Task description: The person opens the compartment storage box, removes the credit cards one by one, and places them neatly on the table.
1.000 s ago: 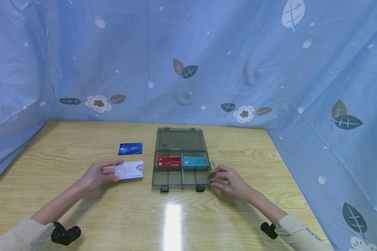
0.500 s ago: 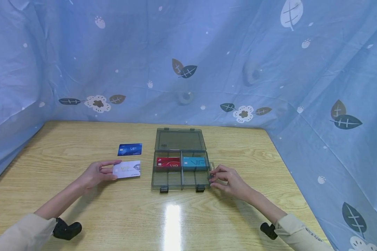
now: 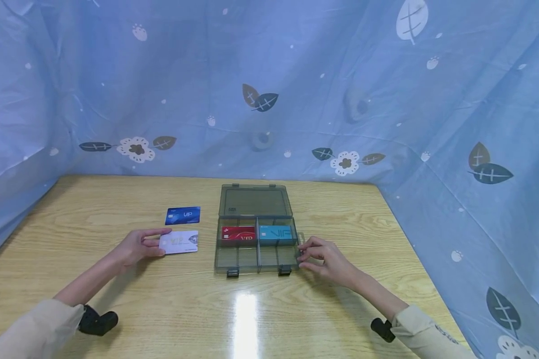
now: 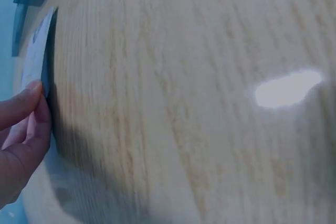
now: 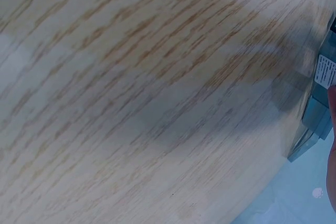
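Note:
In the head view my left hand [image 3: 136, 246] pinches a white VIP card [image 3: 179, 242] by its left edge. The left wrist view shows that card [image 4: 39, 51] tilted above the table, thumb and fingers at its end. Behind it a blue VIP card [image 3: 182, 215] lies flat. To the right stands a smoky clear divided box [image 3: 225, 257], its lid [image 3: 254, 201] laid back. A red card [image 3: 238, 233] and a light-blue card [image 3: 275, 232] sit in its two rear compartments. My right hand [image 3: 325, 259], fingers bent, holds the box's right side. In the right wrist view only a fingertip shows beside a label [image 5: 325, 71].
The wooden table [image 3: 161, 309] ends at a blue leaf-patterned cloth [image 3: 269, 65] behind and at the right. Two latches [image 3: 232, 272] jut from the box's front edge. Black wrist mounts [image 3: 98, 321] hang below both forearms.
The left hand has drawn the white card slightly left. The right hand stays at the box's side. The whole head view has shifted a little.

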{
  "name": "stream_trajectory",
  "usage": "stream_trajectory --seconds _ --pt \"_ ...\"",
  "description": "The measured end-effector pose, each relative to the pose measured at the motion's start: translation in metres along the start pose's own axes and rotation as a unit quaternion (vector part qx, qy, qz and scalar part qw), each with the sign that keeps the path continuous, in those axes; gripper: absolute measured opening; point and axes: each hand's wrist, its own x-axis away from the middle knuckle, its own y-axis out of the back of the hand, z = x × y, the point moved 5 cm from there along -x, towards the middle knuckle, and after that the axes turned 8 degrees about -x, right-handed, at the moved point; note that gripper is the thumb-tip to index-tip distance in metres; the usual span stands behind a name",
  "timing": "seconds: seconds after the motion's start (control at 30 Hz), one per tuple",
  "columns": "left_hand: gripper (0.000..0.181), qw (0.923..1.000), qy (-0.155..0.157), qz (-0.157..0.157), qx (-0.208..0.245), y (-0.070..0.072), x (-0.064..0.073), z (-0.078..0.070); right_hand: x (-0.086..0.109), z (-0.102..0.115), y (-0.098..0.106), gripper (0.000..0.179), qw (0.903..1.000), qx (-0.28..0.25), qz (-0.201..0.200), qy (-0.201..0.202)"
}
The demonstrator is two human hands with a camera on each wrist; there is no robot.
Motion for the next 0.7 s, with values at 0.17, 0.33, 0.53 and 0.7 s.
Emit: stream_trajectory --seconds 0.17,0.33,0.53,0.7 --pt "0.059 0.9997 -0.001 -0.005 -0.023 0.001 -0.004 -0.001 0.0 0.0 0.0 0.006 1.0 -0.003 0.001 -0.002" --pt "0.056 0.9987 -0.03 -0.009 -0.039 0.001 -0.005 -0.006 -0.001 0.0 0.0 0.007 1.0 -0.002 -0.001 -0.003" --pt "0.053 0.9953 -0.065 -0.018 -0.069 -0.001 -0.005 -0.012 -0.001 0.0 0.0 0.006 0.9999 -0.011 0.0 -0.006" --pt "0.052 0.9929 -0.08 -0.015 -0.087 -0.003 -0.007 -0.014 0.0 -0.001 0.0 0.006 0.9999 -0.009 0.002 -0.006"
